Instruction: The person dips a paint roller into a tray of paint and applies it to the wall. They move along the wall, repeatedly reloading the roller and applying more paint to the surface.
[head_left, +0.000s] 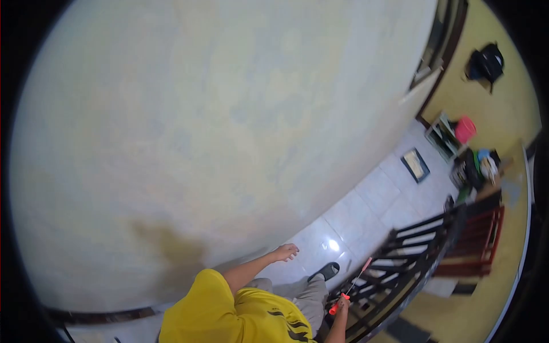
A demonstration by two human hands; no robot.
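My right hand [343, 304] is wrapped round the orange handle of a small paint roller [360, 273]. Its thin metal rod slants up and to the right, ending in a pinkish-orange roller head beside the dark railing. My left hand [284, 252] hangs low near the wall, with fingers loosely bent and nothing visible in them. The large pale wall [229, 126] fills most of the view. It has uneven, blotchy patches of colour, and a darker yellowish patch shows low on it.
A dark slatted railing [412, 251] runs along my right side. Further along the tiled floor [366, 200] lies a dark tray with a pale middle [416, 165]. Beyond it stand a small shelf [443, 139], a pink bucket [465, 130] and piled items. A black bag [486, 63] hangs on the yellow wall.
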